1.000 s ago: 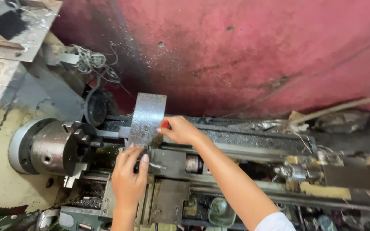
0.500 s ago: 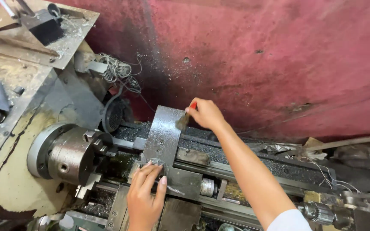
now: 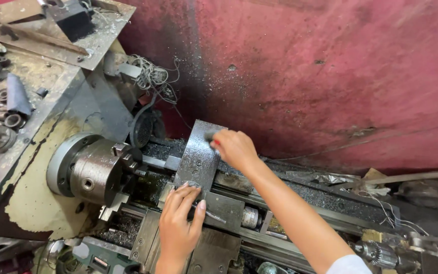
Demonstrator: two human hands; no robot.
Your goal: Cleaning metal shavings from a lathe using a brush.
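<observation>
A grey metal plate [image 3: 198, 155] is stood upright on the carriage of a lathe [image 3: 219, 218], just right of the chuck [image 3: 89, 170], and is steadied by both hands. The right hand [image 3: 235, 147] is closed over the plate's upper right corner, fingers curled around the edge; a small red-tipped object is seen under the fingers, but its kind cannot be made out. The left hand [image 3: 178, 223] is laid at the plate's lower edge with the fingers spread flat and only slightly bent, the fingertips touching the metal; nothing is gripped in it.

On the shelf [image 3: 41, 96] at upper left, small metal rings, rods and a dark cloth roll are scattered. A tangle of wire [image 3: 153, 78] is hung behind the headstock against the red wall [image 3: 330, 66].

The plate's bottom edge is hidden by the left hand. The lathe's right end is cut off by the frame, and the clutter there is hard to identify.
</observation>
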